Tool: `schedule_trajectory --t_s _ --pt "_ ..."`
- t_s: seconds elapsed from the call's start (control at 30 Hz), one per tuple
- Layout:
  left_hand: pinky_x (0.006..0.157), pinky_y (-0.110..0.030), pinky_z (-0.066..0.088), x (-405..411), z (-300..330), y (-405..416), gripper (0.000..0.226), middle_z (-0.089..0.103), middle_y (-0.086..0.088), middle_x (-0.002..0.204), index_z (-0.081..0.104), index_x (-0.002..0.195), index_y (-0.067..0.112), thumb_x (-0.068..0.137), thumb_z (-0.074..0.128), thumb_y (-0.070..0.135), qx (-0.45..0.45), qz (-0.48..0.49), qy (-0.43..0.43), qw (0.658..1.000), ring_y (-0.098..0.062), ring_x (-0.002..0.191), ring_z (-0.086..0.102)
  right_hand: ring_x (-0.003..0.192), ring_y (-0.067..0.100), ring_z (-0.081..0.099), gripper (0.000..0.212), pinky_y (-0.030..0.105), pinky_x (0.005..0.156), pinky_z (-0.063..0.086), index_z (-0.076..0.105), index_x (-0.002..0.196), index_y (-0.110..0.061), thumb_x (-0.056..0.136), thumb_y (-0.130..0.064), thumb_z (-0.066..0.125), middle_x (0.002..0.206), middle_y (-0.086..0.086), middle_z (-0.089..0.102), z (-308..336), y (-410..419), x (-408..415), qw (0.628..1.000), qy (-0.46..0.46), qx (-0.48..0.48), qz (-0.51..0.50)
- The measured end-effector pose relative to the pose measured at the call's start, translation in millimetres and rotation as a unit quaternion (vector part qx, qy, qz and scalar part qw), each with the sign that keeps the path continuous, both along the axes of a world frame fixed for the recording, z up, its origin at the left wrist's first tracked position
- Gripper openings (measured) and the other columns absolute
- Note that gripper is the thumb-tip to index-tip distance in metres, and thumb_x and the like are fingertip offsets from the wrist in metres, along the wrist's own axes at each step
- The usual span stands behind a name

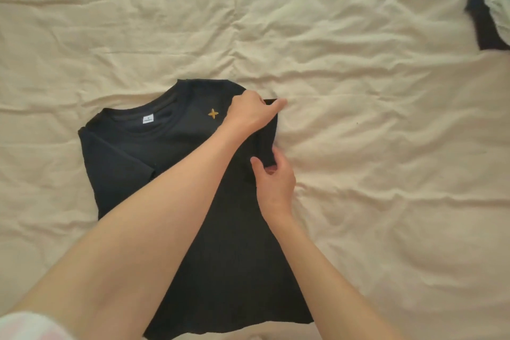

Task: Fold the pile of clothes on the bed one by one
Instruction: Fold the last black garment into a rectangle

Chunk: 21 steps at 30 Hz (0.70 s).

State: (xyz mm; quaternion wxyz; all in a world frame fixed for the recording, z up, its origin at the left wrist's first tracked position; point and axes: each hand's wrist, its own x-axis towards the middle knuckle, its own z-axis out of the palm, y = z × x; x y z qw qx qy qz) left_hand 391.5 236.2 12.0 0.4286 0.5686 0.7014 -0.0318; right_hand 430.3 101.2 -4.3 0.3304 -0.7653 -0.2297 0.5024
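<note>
black t-shirt point(193, 201) lies flat on the bed point(358, 146), soft, light, limp; best held at sleeve fold. right hand point(274, 182) grip clamped on sleeve w/ thumb + fingers. left hand point(249, 113) just above, pressing shoulder, fingers together.

Beneath the left forearm point(154, 201), much of the black shirt point(124, 152) is hidden. Far right of the right hand point(273, 182), the clothes pile point(485, 8) is cut off. The label point(148, 119) is unreadable.
</note>
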Motion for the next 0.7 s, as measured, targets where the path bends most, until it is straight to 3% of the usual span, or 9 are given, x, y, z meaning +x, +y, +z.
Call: schedule_trajectory --t_s 0.1,0.2,0.27,0.37,0.43,0.53,0.63,0.7 --pt "0.044 -0.027 0.027 14.9 -9.2 -0.8 0.056 0.044 -0.001 0.058 0.036 0.056 0.014 0.08 0.057 0.059 -0.002 -0.023 0.068 0.997 -0.017 0.052 0.045 0.075 0.005 0.047 0.041 -0.003 0.069 0.034 0.053 0.131 -0.012 0.091 -0.013 0.06 0.102 -0.007 0.051 -1.9 -5.9 1.7 0.992 -0.08 0.061 0.073" --pt "0.043 -0.026 0.028 18.4 -11.6 1.2 0.034 0.057 -0.007 0.075 0.039 0.06 0.016 0.087 0.053 0.03 0.02 -0.035 0.111 0.993 -0.026 0.073 0.06 0.08 0.012 0.047 0.037 -0.001 0.071 0.034 0.057 0.128 -0.011 0.09 -0.01 0.06 0.093 -0.007 0.048 -0.6 -8.2 3.3 0.984 -0.113 0.079 0.11" --pt "0.044 -0.027 0.033 15.4 -9.2 5.2 0.026 0.051 -0.005 0.07 0.042 0.062 0.015 0.086 0.048 0.022 0.023 0.004 0.091 0.996 -0.024 0.066 0.056 0.076 0.011 0.048 0.03 0.002 0.069 0.036 0.06 0.121 -0.012 0.091 -0.014 0.06 0.085 -0.011 0.048 1.2 -6.0 6.1 0.987 -0.1 0.078 0.102" --pt "0.064 -0.031 0.051 8.2 -0.5 13.6 0.017 0.056 -0.001 0.073 0.052 0.076 0.011 0.088 0.049 0.023 0.007 0.125 -0.089 0.988 -0.017 0.068 0.057 0.068 0.004 0.052 0.005 0.008 0.065 0.041 0.057 0.087 -0.025 0.091 -0.024 0.06 0.073 -0.013 0.05 4.7 2.6 11.8 0.998 -0.04 0.05 0.025" --pt "0.068 -0.026 0.05 2.0 10.2 17.3 0.014 0.057 0.002 0.076 0.053 0.077 0.017 0.09 0.051 0.022 -0.017 0.174 -0.195 0.965 -0.012 0.069 0.058 0.06 -0.003 0.051 0.021 0.005 0.056 0.039 0.05 0.072 -0.026 0.09 -0.022 0.061 0.067 -0.01 0.05 6.8 8.9 15.8 0.998 -0.009 0.031 -0.046" --pt "0.072 -0.026 0.047 -12.9 19.6 14.5 0.016 0.058 0.001 0.084 0.053 0.076 0.02 0.092 0.052 0.019 -0.047 0.197 -0.283 0.938 -0.015 0.078 0.059 0.064 0.0 0.052 0.022 0.004 0.057 0.038 0.05 0.074 -0.027 0.088 -0.016 0.062 0.074 -0.006 0.055 13.0 17.0 16.1 0.995 -0.001 0.016 -0.096" --pt "0.083 -0.033 0.046 -37.5 22.7 1.3 0.01 0.059 -0.001 0.091 0.05 0.085 0.018 0.095 0.049 0.016 -0.09 0.28 -0.42 0.859 -0.021 0.09 0.057 0.073 0.011 0.048 0.024 0.005 0.066 0.036 0.05 0.076 -0.025 0.086 -0.006 0.061 0.08 -0.008 0.05 18.1 18.2 8.5 0.992 -0.086 0.088 -0.036" --pt "0.086 -0.034 0.045 -57.4 23.3 -11.1 0.008 0.058 -0.002 0.092 0.049 0.089 0.016 0.096 0.046 0.015 -0.087 0.339 -0.491 0.798 -0.022 0.092 0.055 0.078 0.015 0.046 0.015 0.013 0.072 0.038 0.059 0.083 -0.012 0.082 0.003 0.061 0.083 -0.004 0.05 18.3 14.8 3.5 0.968 -0.171 0.178 0.042"
